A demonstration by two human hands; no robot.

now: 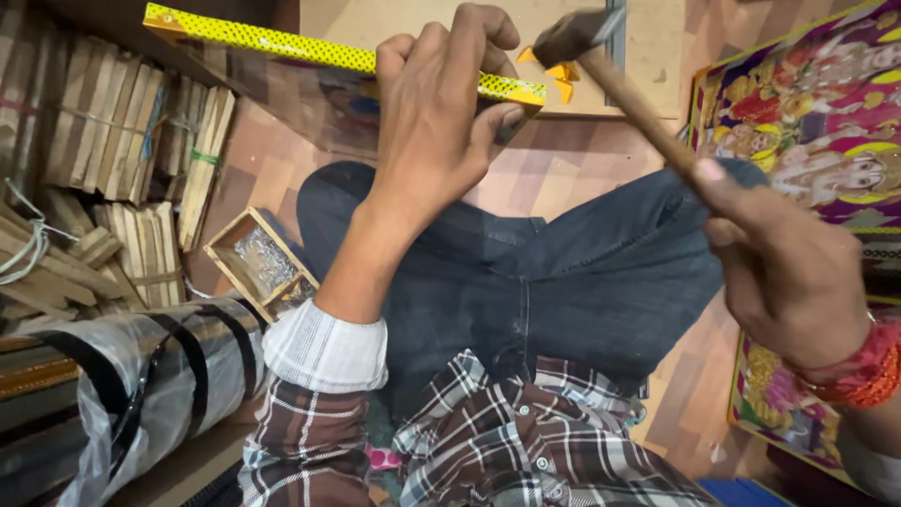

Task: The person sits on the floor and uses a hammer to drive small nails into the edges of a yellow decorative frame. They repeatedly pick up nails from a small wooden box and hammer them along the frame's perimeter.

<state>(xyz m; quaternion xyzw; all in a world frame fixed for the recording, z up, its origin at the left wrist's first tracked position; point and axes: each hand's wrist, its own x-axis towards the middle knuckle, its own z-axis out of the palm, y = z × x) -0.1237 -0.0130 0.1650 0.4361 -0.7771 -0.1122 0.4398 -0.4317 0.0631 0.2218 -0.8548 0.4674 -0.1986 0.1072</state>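
Floor tiles (554, 169) in pinkish brown serve as the working surface; I sit cross-legged on them. Nearest to me: plaid shirt and dark jeans (563, 282). My left hand (436, 122) reaches forward over my knee, grip pinched closed on the near corner of a picture frame (310, 52) with yellow patterned moulding; whether a nail sits between the fingertips I cannot tell. My right hand (788, 272) is clenched around the low end of a wooden hammer (629, 89) handle, a red thread band at the wrist. The handle's long axis runs from my right hand up and left, ending in the blurred head, which hangs just right of and above the left fingertips, close to the frame corner. The frame's long edge runs left and away from that corner. The left hand is the nearer one to the frame. At left: a small wooden box of nails (258, 263), a plastic-wrapped bundle (141, 376), stacked wooden strips (113, 131). At right: colourful framed prints (817, 122).
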